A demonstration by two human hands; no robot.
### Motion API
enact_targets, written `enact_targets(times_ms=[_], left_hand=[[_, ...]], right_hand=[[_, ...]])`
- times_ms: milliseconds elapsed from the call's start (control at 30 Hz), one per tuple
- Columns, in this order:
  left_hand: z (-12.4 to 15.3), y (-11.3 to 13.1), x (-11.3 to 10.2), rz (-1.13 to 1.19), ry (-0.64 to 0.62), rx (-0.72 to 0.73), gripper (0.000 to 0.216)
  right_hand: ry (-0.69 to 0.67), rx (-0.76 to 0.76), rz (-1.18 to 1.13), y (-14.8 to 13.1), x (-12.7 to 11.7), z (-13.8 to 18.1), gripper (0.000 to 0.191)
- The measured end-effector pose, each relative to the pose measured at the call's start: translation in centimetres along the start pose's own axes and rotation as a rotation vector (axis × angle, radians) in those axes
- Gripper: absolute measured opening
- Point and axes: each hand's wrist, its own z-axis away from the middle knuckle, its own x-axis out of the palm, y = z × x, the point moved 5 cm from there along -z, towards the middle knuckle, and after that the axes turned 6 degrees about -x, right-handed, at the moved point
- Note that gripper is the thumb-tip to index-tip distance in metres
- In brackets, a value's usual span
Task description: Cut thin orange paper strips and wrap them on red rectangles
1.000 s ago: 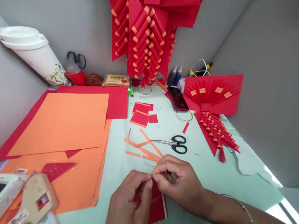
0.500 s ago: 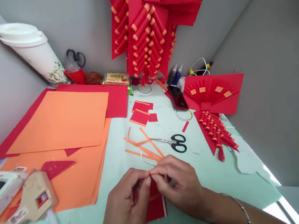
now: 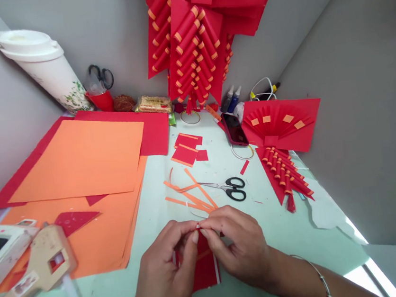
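My left hand [image 3: 169, 271] and my right hand [image 3: 236, 246] meet at the near edge of the table, fingers pinched together on a small red paper piece [image 3: 205, 269] that has a thin orange strip and a white edge. The fingertips of both hands touch at its top edge. Most of the piece is hidden under my fingers. Several loose orange paper strips [image 3: 189, 198] lie just beyond my hands, and black-handled scissors [image 3: 229, 189] rest beside them.
Orange paper sheets [image 3: 78, 162] on red sheets cover the left. A glue gun [image 3: 36, 269] lies near left. Small red rectangles [image 3: 187, 149], a phone [image 3: 235, 130], a red fan [image 3: 281, 122] and a firecracker ornament [image 3: 285, 174] lie beyond. A white cup [image 3: 43, 66] stands far left.
Both hands have stayed in place, working the top edge of the red piece between the fingertips; the pinch point has shifted slightly downward and toward me.
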Motion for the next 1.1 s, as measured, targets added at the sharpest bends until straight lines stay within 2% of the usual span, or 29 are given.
enact_targets(times_ms=[233, 667, 1100], left_hand=[[0.13, 0.41, 0.03, -0.048, 0.015, 0.074, 0.013], [0.19, 0.31, 0.16, -0.075, 0.014, 0.089, 0.016], [-0.01, 0.34, 0.07, -0.08, 0.013, 0.096, 0.015]], right_hand=[[0.021, 0.026, -0.007, 0.01, 0.08, -0.29, 0.015], [0.051, 0.028, -0.021, -0.07, 0.03, -0.54, 0.017], [0.046, 0.091, -0.099, 0.31, 0.15, -0.47, 0.015]])
